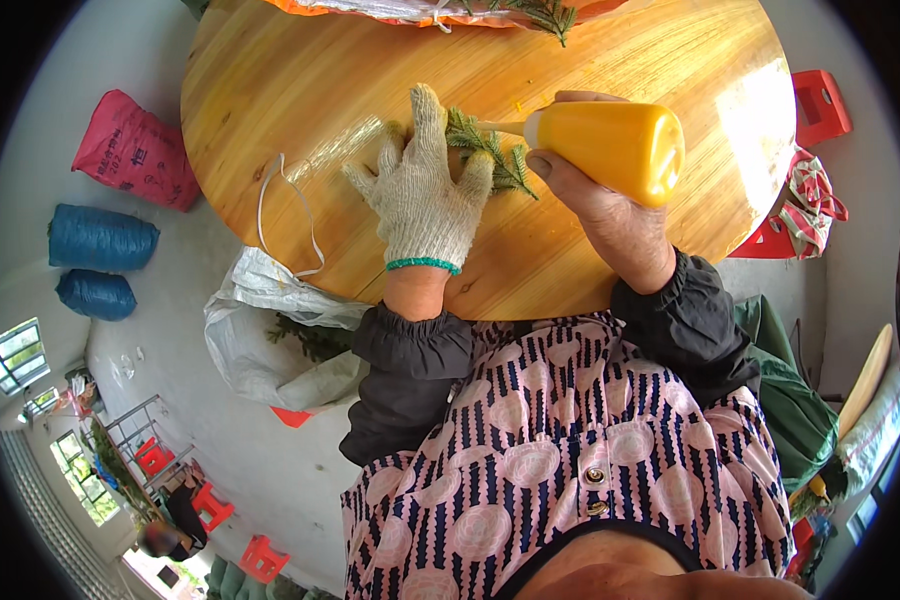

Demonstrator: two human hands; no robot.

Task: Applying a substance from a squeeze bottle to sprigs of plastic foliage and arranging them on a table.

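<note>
My left hand [422,190], in a white knit glove with a green cuff edge, lies on the wooden table with its fingers spread. Its index finger and thumb are at a small green needle-leaved sprig [512,166], the thumb lying over part of it. Bare of any glove, my right hand [595,190] grips a yellow squeeze bottle [625,150] from below. The bottle is tilted onto its side, its thin nozzle pointing left at the sprig's upper part. Whether the nozzle touches the sprig I cannot tell.
The round table [300,100] has a white cord loop [312,232] at its left. An orange-edged bag [380,10] with more sprigs lies at the far edge. Below left hangs an open white sack [240,340] holding greenery. Red stools [820,105] stand around; another person [175,520] is far left.
</note>
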